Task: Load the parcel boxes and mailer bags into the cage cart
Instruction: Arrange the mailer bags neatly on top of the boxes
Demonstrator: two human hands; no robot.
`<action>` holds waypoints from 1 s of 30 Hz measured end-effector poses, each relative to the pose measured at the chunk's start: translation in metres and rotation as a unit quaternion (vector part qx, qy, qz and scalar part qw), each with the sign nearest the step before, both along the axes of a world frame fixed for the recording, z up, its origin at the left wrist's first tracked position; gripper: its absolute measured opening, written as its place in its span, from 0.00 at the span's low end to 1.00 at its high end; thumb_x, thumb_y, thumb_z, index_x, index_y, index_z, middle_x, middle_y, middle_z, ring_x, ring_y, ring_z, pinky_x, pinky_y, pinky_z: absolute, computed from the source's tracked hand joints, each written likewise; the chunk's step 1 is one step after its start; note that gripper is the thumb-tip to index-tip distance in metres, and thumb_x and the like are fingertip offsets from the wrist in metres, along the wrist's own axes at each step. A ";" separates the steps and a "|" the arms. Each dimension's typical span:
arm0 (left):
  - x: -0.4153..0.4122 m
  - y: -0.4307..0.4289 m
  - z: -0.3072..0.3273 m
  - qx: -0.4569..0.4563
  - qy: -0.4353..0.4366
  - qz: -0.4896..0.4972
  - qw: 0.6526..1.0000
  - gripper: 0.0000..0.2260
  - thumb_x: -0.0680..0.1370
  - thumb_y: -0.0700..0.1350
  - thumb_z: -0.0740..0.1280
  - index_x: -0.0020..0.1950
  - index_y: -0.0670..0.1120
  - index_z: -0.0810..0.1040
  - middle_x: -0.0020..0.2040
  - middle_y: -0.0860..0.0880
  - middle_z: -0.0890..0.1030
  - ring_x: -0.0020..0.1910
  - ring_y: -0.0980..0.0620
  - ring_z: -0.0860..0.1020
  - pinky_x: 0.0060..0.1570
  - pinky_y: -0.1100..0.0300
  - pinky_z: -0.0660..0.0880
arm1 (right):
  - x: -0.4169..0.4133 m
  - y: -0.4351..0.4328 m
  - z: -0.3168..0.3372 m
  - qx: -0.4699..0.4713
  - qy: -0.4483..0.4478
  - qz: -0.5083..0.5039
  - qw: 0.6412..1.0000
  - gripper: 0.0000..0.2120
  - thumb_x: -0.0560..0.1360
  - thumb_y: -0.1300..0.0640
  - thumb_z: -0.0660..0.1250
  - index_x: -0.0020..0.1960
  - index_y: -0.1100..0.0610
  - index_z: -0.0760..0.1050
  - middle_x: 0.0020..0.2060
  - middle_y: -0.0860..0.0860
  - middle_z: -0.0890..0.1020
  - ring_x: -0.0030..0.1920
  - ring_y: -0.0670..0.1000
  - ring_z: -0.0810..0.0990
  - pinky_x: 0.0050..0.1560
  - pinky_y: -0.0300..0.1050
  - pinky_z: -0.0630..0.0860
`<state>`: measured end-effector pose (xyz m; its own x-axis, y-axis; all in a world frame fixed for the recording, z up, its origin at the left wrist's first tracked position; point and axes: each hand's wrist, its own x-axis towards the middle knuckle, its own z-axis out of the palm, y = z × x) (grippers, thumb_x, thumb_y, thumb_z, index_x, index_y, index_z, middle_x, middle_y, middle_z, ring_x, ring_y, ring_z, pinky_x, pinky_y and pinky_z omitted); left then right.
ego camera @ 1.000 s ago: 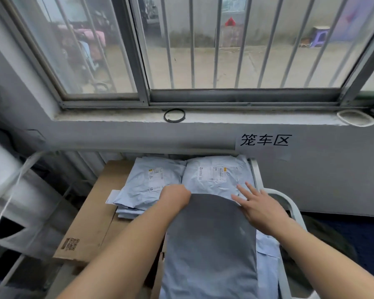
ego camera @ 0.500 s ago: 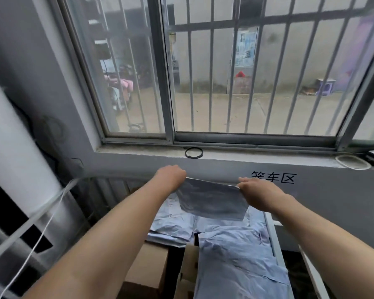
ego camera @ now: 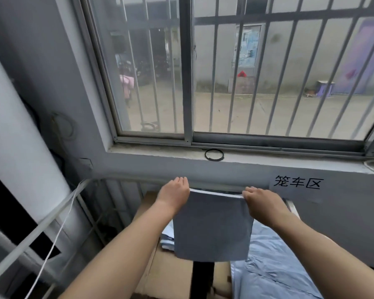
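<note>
window wall, mailer bag [ego camera: 212, 225] – between both hands

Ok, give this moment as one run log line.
left hand: holds grey mailer bag top-left; right hand: holds top-right; bag hangs over cardboard box

**Soft far-side daylight; bowed edges**

Overcast daylight enters through the barred window [ego camera: 268, 83] at the far side, flat and diffuse; shadows are faint. The near interior is dimmer, the gap [ego camera: 7, 212] at near left almost black. The left hand [ego camera: 174, 195] and right hand [ego camera: 261, 201] are evenly lit; the mailer bag [ego camera: 212, 229] they hold sits in shade. Focus is slightly soft throughout. The pillar [ego camera: 20, 137] at left leans and bows with the lens.
</note>
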<state>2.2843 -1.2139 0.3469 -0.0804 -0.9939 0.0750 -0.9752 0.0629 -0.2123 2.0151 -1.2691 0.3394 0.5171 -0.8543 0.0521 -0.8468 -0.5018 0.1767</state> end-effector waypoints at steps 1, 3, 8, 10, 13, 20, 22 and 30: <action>0.018 -0.006 -0.010 -0.022 -0.019 -0.017 0.999 0.28 0.70 0.36 0.44 0.57 0.30 0.80 0.49 0.36 0.84 0.47 0.43 0.84 0.44 0.56 0.82 | 0.012 0.002 -0.004 -0.003 -0.009 -0.013 1.000 0.12 0.76 0.64 0.56 0.54 0.54 0.72 0.54 0.50 0.77 0.53 0.57 0.81 0.40 0.49 0.72; 0.052 -0.014 -0.029 -0.042 -0.015 -0.025 0.999 0.25 0.67 0.36 0.49 0.48 0.34 0.85 0.40 0.40 0.85 0.37 0.46 0.85 0.32 0.59 0.81 | 0.037 0.005 -0.011 -0.010 -0.027 -0.034 0.999 0.13 0.76 0.64 0.56 0.57 0.53 0.71 0.55 0.49 0.78 0.53 0.57 0.81 0.39 0.48 0.70; 0.118 -0.011 -0.028 -0.035 0.012 -0.098 0.994 0.25 0.66 0.37 0.50 0.46 0.41 0.87 0.39 0.48 0.86 0.37 0.50 0.85 0.34 0.60 0.80 | 0.099 0.011 -0.019 -0.011 -0.044 -0.074 0.996 0.21 0.75 0.63 0.58 0.66 0.48 0.69 0.56 0.48 0.79 0.52 0.58 0.82 0.41 0.49 0.75; 0.137 -0.010 -0.021 -0.038 0.026 -0.100 0.994 0.25 0.69 0.35 0.51 0.52 0.40 0.86 0.44 0.47 0.86 0.41 0.50 0.85 0.37 0.62 0.80 | 0.125 0.013 -0.024 -0.008 -0.037 -0.074 0.997 0.18 0.76 0.62 0.59 0.62 0.47 0.71 0.53 0.48 0.79 0.51 0.58 0.82 0.43 0.50 0.77; 0.162 -0.020 -0.023 -0.033 0.051 -0.095 0.994 0.24 0.80 0.32 0.52 0.77 0.37 0.63 0.70 0.42 0.74 0.67 0.45 0.75 0.65 0.55 0.71 | 0.151 0.009 -0.026 -0.006 -0.042 -0.084 0.996 0.17 0.75 0.61 0.61 0.60 0.47 0.74 0.53 0.48 0.81 0.54 0.56 0.82 0.45 0.49 0.77; 0.199 -0.032 -0.040 0.042 0.044 -0.052 0.997 0.26 0.81 0.31 0.53 0.80 0.39 0.56 0.74 0.42 0.69 0.70 0.42 0.72 0.65 0.51 0.70 | 0.184 -0.015 -0.048 0.021 -0.046 -0.085 0.995 0.09 0.75 0.60 0.61 0.53 0.52 0.75 0.50 0.50 0.81 0.51 0.58 0.82 0.43 0.48 0.76; 0.200 -0.043 -0.047 0.066 0.055 -0.031 0.996 0.25 0.80 0.30 0.54 0.77 0.39 0.60 0.69 0.41 0.74 0.65 0.39 0.76 0.60 0.48 0.74 | 0.188 -0.028 -0.053 0.042 -0.050 -0.094 0.993 0.10 0.74 0.62 0.61 0.52 0.52 0.75 0.49 0.51 0.81 0.51 0.59 0.81 0.43 0.49 0.75; 0.181 -0.123 -0.043 0.134 0.082 0.043 0.987 0.13 0.77 0.30 0.58 0.60 0.39 0.72 0.58 0.38 0.77 0.57 0.36 0.77 0.44 0.51 0.69 | 0.185 -0.100 -0.060 0.086 -0.083 -0.152 0.981 0.11 0.69 0.67 0.58 0.46 0.54 0.73 0.45 0.55 0.79 0.47 0.61 0.79 0.38 0.49 0.71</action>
